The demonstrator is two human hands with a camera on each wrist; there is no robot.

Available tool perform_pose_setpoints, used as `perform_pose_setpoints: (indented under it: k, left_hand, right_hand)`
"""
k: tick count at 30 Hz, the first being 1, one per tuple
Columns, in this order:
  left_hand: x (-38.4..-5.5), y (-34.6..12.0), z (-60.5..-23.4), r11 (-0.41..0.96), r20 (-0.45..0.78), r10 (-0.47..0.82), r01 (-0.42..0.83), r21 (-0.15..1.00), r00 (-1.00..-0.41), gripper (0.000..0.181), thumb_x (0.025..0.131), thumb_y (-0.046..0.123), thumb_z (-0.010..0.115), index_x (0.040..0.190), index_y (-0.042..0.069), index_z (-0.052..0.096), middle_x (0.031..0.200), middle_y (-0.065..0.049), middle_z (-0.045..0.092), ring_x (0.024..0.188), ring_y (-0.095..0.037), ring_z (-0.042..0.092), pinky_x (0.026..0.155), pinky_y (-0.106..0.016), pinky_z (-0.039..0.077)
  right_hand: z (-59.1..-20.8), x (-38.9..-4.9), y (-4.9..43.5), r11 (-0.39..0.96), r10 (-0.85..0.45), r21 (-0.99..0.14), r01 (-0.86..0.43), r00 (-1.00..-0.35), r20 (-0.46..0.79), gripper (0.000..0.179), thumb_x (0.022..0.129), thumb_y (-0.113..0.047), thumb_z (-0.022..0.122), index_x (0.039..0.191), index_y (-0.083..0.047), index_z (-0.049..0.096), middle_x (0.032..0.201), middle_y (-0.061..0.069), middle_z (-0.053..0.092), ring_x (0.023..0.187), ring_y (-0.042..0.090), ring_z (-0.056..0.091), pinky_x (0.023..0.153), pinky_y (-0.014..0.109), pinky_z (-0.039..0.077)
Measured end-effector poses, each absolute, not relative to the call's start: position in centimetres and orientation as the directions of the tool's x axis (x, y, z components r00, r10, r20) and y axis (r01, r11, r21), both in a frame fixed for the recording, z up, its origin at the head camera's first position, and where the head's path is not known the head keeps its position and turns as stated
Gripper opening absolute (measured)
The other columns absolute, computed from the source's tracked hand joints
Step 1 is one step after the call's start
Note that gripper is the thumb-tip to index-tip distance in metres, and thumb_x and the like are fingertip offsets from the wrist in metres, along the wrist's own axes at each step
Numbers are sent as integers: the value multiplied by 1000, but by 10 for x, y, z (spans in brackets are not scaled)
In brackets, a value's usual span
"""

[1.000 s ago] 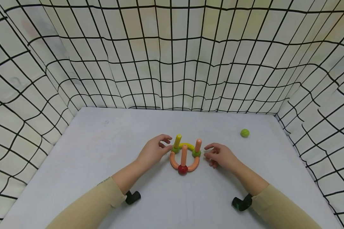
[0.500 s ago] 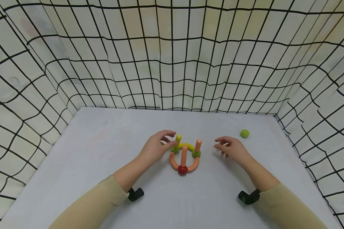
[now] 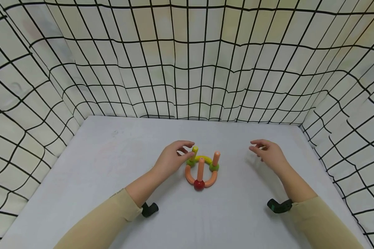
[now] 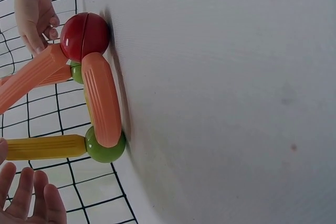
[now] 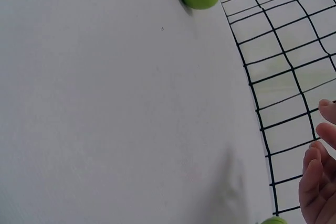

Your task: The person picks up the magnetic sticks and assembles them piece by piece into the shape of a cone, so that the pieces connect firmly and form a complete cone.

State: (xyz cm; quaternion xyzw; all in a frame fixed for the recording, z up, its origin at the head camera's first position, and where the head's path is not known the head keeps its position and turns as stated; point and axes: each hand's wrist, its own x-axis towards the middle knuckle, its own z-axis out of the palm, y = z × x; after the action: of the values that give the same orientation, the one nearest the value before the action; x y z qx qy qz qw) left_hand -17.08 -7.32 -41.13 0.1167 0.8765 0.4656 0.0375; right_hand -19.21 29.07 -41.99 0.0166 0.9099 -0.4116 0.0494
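A ring of toy pieces sits mid-table: orange curved pieces [image 3: 210, 179], a yellow curved piece [image 3: 204, 159], a red ball [image 3: 199, 185] and two green balls [image 3: 214, 167]. Upright rods rise from the balls: two orange rods [image 3: 201, 168] and a yellow rod [image 3: 194, 151]. My left hand [image 3: 172, 159] is at the yellow rod's top, thumb overlapping it in the left wrist view, other fingers loosely spread. My right hand [image 3: 271, 155] hovers to the right, fingers relaxed and holding nothing. A loose green ball [image 5: 274, 220] peeks in below it in the right wrist view, hidden in the head view.
A white table [image 3: 137, 138] bears the toy. Black netting [image 3: 187, 69] over pale walls encloses the back and sides. Black wrist cameras [image 3: 278, 206] stick out below both sleeves [image 3: 324, 221].
My right hand has moved right and away from the ring, now covering the loose green ball in the head view. My left hand has shifted slightly right, closer over the yellow rod.
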Motion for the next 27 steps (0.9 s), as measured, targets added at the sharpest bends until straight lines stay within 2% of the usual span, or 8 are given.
perform_pose_setpoints:
  k: [4, 10, 13, 21, 27]
  left_hand:
    - [-171, -73, -412, 538, 44, 240, 170, 826, -970, 39, 92, 30, 73, 130, 21, 65, 122, 0, 64, 96, -19, 59, 78, -34, 53]
    - [-172, -73, -414, 538, 73, 244, 198, 819, -967, 37, 92, 30, 72, 127, 20, 67, 118, 8, 64, 97, -14, 59, 79, -33, 52]
    - [-172, -74, -414, 546, 81, 247, 208, 812, -966, 35, 92, 31, 72, 126, 22, 68, 118, 7, 64, 97, -13, 59, 80, -33, 52]
    - [-173, -74, -414, 546, 86, 249, 213, 810, -965, 30, 92, 31, 72, 122, 26, 69, 115, 10, 64, 95, -12, 58, 80, -32, 51]
    - [-172, -74, -412, 554, 82, 254, 215, 804, -964, 31, 93, 31, 71, 123, 25, 68, 116, 7, 65, 95, -13, 58, 79, -32, 52]
  right_hand:
    - [-419, -194, 304, 666, 28, -741, 87, -995, -92, 55, 97, -46, 62, 137, -8, 57, 113, 12, 54, 93, 33, 55, 66, 30, 49]
    - [-427, -199, 324, 694, 98, -712, 110, -994, -58, 55, 98, -46, 60, 138, -8, 57, 117, 11, 53, 96, 24, 50, 66, 27, 48]
    - [-430, -201, 331, 692, 135, -710, 133, -989, -54, 54, 98, -44, 59, 139, -8, 56, 121, 13, 52, 102, 25, 48, 70, 30, 46]
    - [-437, -208, 342, 695, 166, -698, 172, -983, -78, 59, 99, -44, 58, 144, -7, 50, 139, 22, 44, 122, 39, 42, 83, 44, 44]
    - [-444, -214, 346, 695, 143, -698, 172, -985, -100, 63, 100, -41, 57, 149, -5, 42, 148, 28, 34, 125, 44, 41, 91, 54, 43]
